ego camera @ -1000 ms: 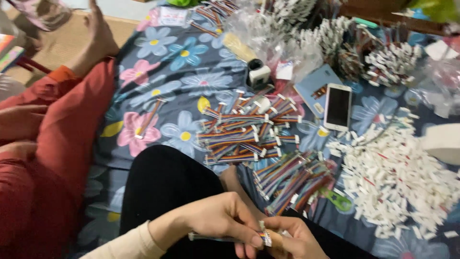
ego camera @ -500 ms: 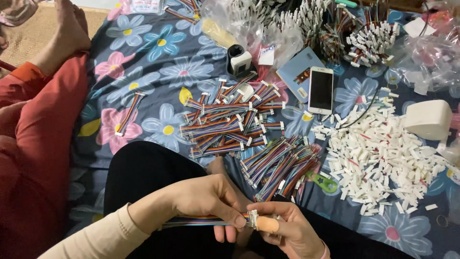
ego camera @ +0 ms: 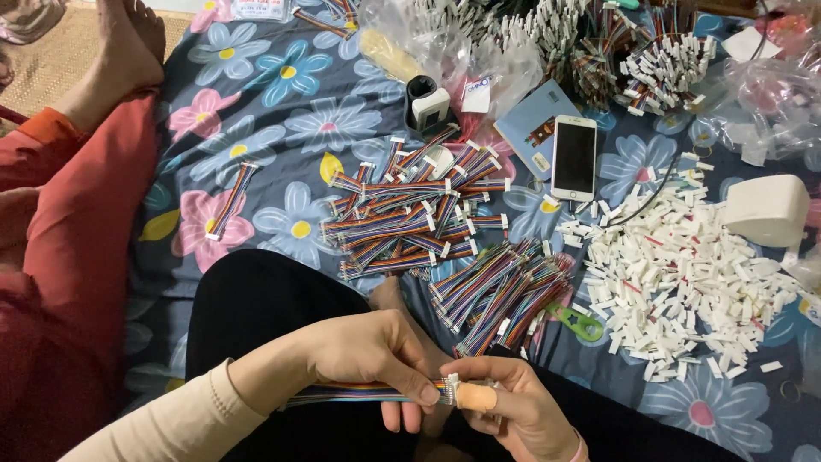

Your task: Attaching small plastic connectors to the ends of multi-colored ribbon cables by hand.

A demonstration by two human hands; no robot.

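Hands meet low in the view over a lap. Left hand (ego camera: 376, 359) pinches a rainbow ribbon cable (ego camera: 342, 394) near its end; right hand (ego camera: 513, 406) grips the small white connector (ego camera: 451, 389) there. Cable lies roughly level, long axis left to right, connector end pointing right. It looks light and floppy, best held close behind the connector.

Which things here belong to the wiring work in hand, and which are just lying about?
In the job: rainbow ribbon cable pinched by left hand, white connector at right hand, finished cable pile, loose wire bundle, white connector heap.

Lying about: phone, blue card, green tool.
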